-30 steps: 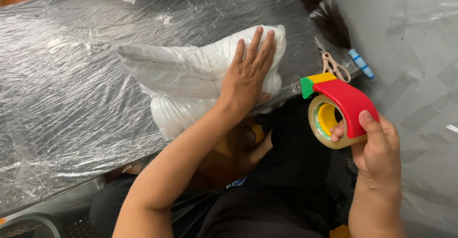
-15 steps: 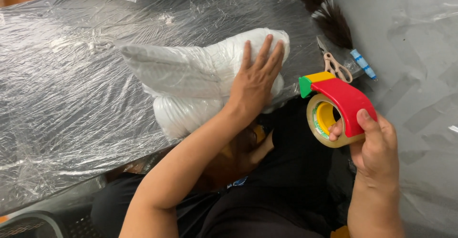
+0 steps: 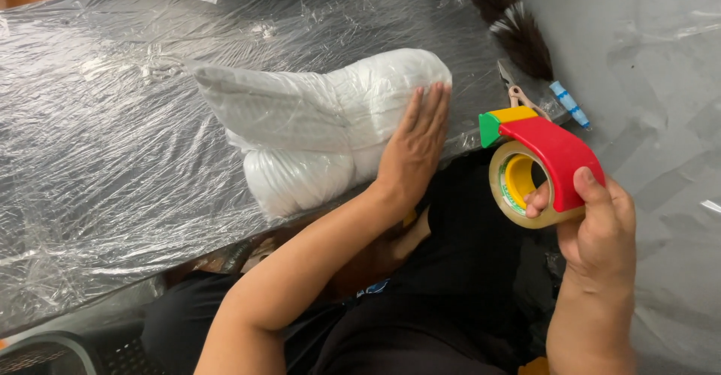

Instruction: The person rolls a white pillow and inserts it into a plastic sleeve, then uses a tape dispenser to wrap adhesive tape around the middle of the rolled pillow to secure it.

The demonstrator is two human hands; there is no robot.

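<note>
Your table [image 3: 113, 157] is a dark surface covered all over in crinkled clear plastic film. At its near edge lies a white plastic-wrapped bundle [image 3: 315, 127], its loose bag end pointing left and its rounded, fuller part to the right, partly overhanging the table edge toward your lap. Your left hand [image 3: 414, 146] lies flat and open on the right side of that bundle, fingers together and stretched out, palm pressed to the wrapping, gripping nothing. Further right, off the table and above your dark clothing, your right hand [image 3: 597, 228] is closed around a red tape dispenser [image 3: 552, 153] with a yellow and green tip; the roll of clear tape [image 3: 518, 183] sits in it, and your fingertips reach into the roll's yellow core. Behind the dispenser, at the table's right corner, lie a pair of scissors [image 3: 514, 89], a dark brush with a pale band [image 3: 518, 33] and a small blue-striped tube [image 3: 569, 104].
</note>
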